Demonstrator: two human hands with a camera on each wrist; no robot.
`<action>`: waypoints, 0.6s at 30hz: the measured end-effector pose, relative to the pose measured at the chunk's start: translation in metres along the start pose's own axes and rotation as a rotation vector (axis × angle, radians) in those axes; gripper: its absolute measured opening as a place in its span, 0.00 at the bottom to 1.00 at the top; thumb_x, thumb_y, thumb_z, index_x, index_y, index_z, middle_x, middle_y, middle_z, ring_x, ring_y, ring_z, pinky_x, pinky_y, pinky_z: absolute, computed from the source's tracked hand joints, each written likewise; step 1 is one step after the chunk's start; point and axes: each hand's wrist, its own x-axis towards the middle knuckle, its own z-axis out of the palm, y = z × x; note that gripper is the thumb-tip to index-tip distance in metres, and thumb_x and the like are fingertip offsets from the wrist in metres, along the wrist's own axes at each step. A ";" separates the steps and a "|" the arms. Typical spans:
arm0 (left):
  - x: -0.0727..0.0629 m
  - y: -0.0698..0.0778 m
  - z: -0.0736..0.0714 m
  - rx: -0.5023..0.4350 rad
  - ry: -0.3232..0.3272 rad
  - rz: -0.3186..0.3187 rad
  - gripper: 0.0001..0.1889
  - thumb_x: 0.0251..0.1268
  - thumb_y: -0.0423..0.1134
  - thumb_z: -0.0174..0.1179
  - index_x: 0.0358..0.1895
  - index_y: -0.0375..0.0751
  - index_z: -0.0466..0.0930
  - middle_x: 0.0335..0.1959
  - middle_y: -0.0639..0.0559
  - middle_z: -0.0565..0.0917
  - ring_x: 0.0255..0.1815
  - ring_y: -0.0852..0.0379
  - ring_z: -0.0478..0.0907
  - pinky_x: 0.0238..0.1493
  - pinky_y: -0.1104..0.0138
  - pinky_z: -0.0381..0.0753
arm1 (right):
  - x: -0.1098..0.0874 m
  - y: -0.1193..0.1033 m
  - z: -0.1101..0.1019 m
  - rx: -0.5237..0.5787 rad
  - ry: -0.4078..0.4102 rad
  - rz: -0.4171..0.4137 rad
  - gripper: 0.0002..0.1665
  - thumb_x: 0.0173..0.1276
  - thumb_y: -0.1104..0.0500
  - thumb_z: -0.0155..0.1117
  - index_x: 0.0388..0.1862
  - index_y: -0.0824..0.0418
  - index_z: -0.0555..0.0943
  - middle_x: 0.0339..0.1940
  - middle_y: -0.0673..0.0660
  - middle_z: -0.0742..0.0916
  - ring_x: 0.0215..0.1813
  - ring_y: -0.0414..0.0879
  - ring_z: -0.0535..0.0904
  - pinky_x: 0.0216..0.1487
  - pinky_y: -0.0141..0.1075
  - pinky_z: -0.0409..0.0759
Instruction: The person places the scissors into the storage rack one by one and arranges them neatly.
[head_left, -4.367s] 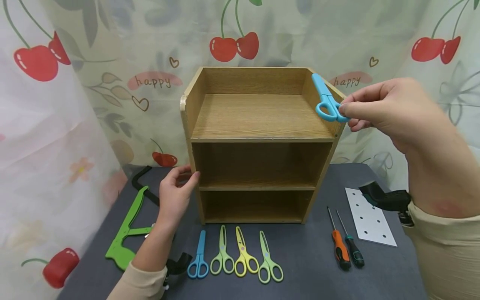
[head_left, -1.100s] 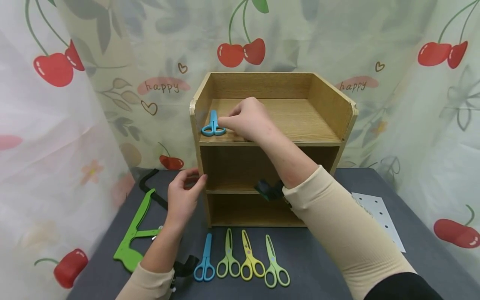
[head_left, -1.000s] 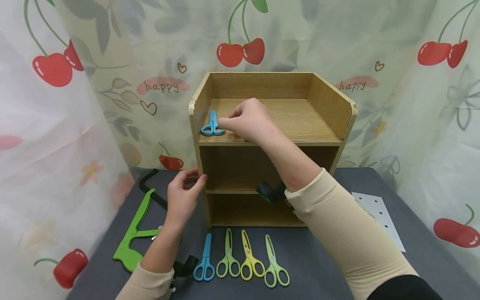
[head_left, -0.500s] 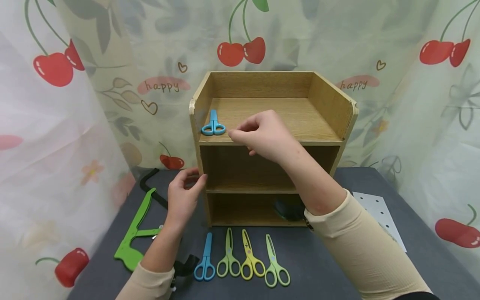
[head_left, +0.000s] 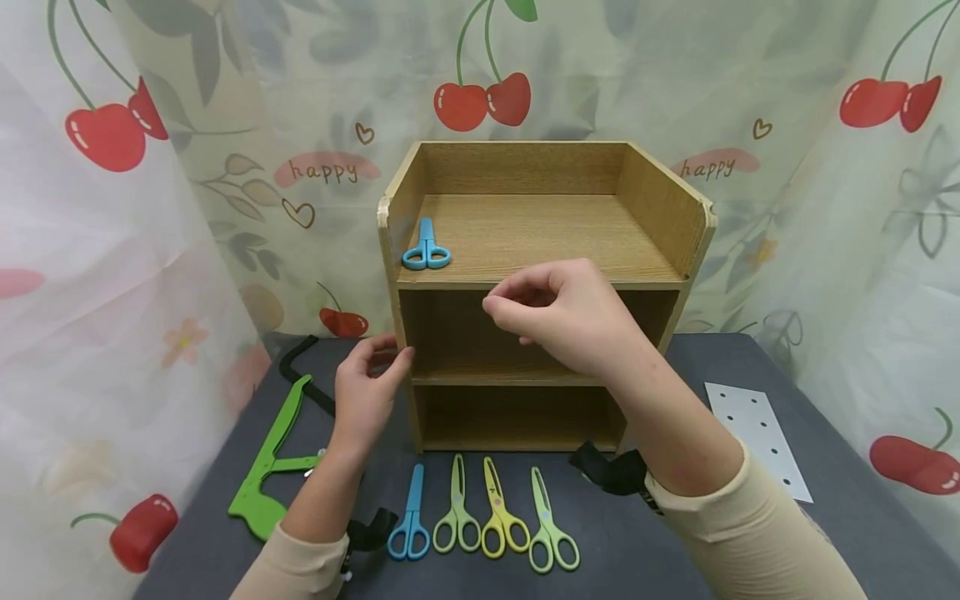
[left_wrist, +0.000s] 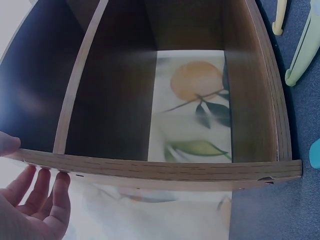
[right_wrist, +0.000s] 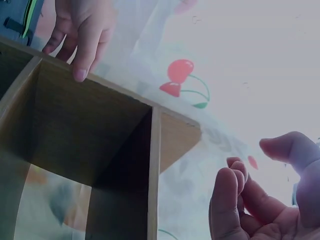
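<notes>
A small wooden shelf unit (head_left: 536, 283) stands in the middle of the table. At the left front of its top level lie blue scissors (head_left: 427, 252). My left hand (head_left: 367, 375) holds the unit's left side panel (left_wrist: 150, 170), with the thumb on the inner side and the fingers outside. My right hand (head_left: 566, 312) hangs in front of the middle compartment, fingers loosely bent and apart from the thumb, holding nothing. In front of the unit lie another pair of blue scissors (head_left: 411, 521), green scissors (head_left: 457, 512), yellow scissors (head_left: 498, 517) and light green scissors (head_left: 549, 529).
A green and black hacksaw (head_left: 270, 467) lies on the table's left, partly behind my left arm. On the right lies a white plate with holes (head_left: 753, 429). My right forearm covers part of the table there. A patterned curtain (head_left: 300, 83) hangs behind.
My right hand carried the blue scissors to the top level's left and let go of them. It has since drawn back down and to the right. My left hand kept its hold.
</notes>
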 end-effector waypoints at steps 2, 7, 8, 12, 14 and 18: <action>0.000 0.001 0.000 0.003 -0.002 -0.005 0.19 0.72 0.42 0.67 0.60 0.37 0.81 0.53 0.43 0.83 0.53 0.50 0.80 0.43 0.67 0.78 | -0.008 0.002 -0.001 0.000 0.007 0.002 0.09 0.69 0.54 0.71 0.42 0.56 0.90 0.33 0.55 0.88 0.37 0.53 0.83 0.38 0.44 0.81; 0.000 0.003 0.000 -0.001 -0.004 -0.006 0.18 0.72 0.41 0.67 0.60 0.37 0.81 0.54 0.44 0.83 0.53 0.51 0.80 0.43 0.67 0.79 | -0.025 0.008 -0.003 0.006 0.030 0.012 0.08 0.68 0.53 0.71 0.42 0.55 0.90 0.33 0.53 0.88 0.36 0.49 0.82 0.39 0.42 0.80; 0.000 0.003 0.000 -0.002 -0.004 -0.005 0.18 0.71 0.41 0.67 0.60 0.37 0.81 0.54 0.44 0.83 0.53 0.51 0.80 0.43 0.67 0.79 | -0.029 0.009 -0.003 0.009 0.035 0.011 0.08 0.68 0.54 0.71 0.42 0.55 0.90 0.33 0.52 0.88 0.37 0.49 0.82 0.40 0.41 0.80; 0.000 0.003 0.000 0.001 -0.004 -0.007 0.19 0.72 0.43 0.67 0.60 0.38 0.82 0.54 0.45 0.83 0.53 0.52 0.80 0.43 0.68 0.78 | -0.043 0.015 -0.003 0.020 0.054 0.008 0.07 0.68 0.54 0.72 0.42 0.54 0.90 0.34 0.52 0.89 0.37 0.47 0.83 0.41 0.39 0.80; 0.000 0.002 0.000 0.005 -0.001 -0.007 0.19 0.71 0.43 0.67 0.60 0.38 0.82 0.53 0.45 0.83 0.53 0.51 0.80 0.42 0.67 0.78 | -0.051 0.018 -0.003 0.023 0.062 0.005 0.07 0.68 0.54 0.72 0.42 0.54 0.90 0.34 0.51 0.89 0.37 0.47 0.84 0.41 0.38 0.80; -0.001 0.001 0.001 0.013 0.006 -0.016 0.19 0.71 0.44 0.67 0.59 0.39 0.82 0.53 0.45 0.83 0.53 0.52 0.80 0.42 0.67 0.78 | -0.066 0.026 -0.004 0.030 0.080 0.008 0.07 0.67 0.53 0.73 0.42 0.53 0.90 0.34 0.51 0.89 0.36 0.46 0.84 0.40 0.37 0.80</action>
